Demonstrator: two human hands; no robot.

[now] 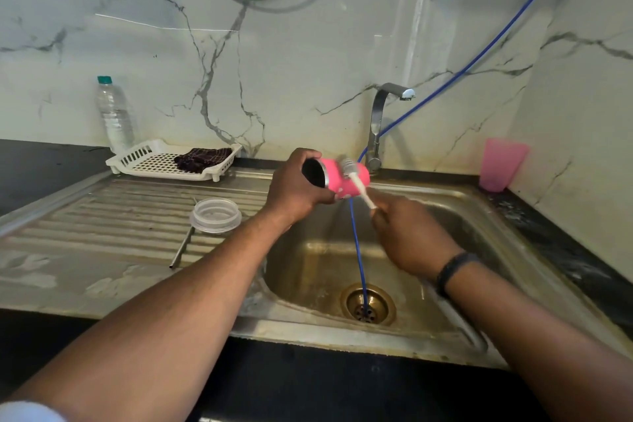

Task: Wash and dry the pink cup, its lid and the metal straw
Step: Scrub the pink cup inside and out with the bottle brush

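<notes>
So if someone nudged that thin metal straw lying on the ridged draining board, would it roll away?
Probably not far: the thin metal straw lies across the steel draining board's ridges, partly under the clear plastic lid. It looks stiff and light, and likely slippery, since the board seems wet.

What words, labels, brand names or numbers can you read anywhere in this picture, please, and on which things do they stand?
None can be read.
The clear plastic water bottle with a green cap shows no legible label.
The pink metal-rimmed cup, gripped by the left hand, shows only small white marks, too blurred to read.
</notes>
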